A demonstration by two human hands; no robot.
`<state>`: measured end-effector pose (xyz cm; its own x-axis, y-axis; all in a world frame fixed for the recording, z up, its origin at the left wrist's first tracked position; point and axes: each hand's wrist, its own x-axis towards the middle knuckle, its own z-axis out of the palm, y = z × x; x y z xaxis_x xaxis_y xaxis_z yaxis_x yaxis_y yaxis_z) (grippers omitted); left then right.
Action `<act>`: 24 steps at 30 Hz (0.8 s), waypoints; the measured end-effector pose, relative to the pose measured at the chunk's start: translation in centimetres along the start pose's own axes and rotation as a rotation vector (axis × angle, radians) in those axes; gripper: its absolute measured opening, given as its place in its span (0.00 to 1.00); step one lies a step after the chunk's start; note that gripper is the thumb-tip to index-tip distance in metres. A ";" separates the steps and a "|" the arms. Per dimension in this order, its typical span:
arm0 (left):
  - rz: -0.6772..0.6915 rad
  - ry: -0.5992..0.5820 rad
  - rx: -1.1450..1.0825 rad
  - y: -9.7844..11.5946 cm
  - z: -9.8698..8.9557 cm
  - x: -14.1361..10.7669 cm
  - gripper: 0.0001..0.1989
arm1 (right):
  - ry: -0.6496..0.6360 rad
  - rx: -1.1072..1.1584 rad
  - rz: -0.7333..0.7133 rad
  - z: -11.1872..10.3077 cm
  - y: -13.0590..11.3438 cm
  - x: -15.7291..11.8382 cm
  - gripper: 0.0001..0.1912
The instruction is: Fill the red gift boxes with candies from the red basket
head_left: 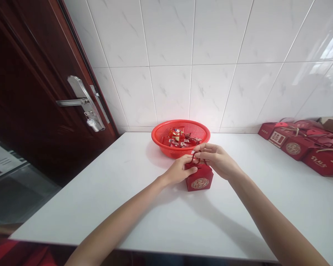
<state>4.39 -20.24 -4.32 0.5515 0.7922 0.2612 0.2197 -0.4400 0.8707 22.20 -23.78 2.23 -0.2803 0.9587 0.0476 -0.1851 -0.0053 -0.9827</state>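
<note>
A small red gift box (199, 183) with a gold-patterned emblem on its front stands upright on the white table (133, 166). My left hand (178, 172) is closed on the box's upper left, its thumb lying across the top and its other fingers partly hidden. A dark red cord (193, 156) loops up from the lid. My right hand (218, 158) is above the box's right side, with fingers pinched on this cord. Just behind the box is a red plastic basket (158, 139) holding several wrapped candies (178, 136).
Several red gift boxes (292, 147) with cord handles are grouped at the table's right. A white tiled wall (169, 88) rises behind it. On the left is a dark wooden door (30, 74) with a metal handle (73, 102) and hanging keys. Red material (22, 255) shows at lower left.
</note>
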 end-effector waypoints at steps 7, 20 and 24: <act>0.032 -0.037 -0.053 0.6 -0.6 -0.5 0.30 | 0.065 -0.028 -0.038 -0.8 -0.7 -0.1 0.14; -0.329 0.035 -0.125 -3.3 -4.8 -4.6 0.26 | 0.376 -0.626 -0.097 -8.3 -4.8 -2.1 0.13; -0.382 0.062 -0.148 -3.9 -6.1 -6.0 0.24 | 0.625 -0.907 -0.132 -13.0 -5.8 -2.6 0.08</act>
<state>-4.68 -20.70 -6.72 0.4022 0.9127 -0.0722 0.2786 -0.0469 0.9593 36.26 -22.52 5.51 0.2625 0.9124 0.3141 0.6515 0.0725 -0.7551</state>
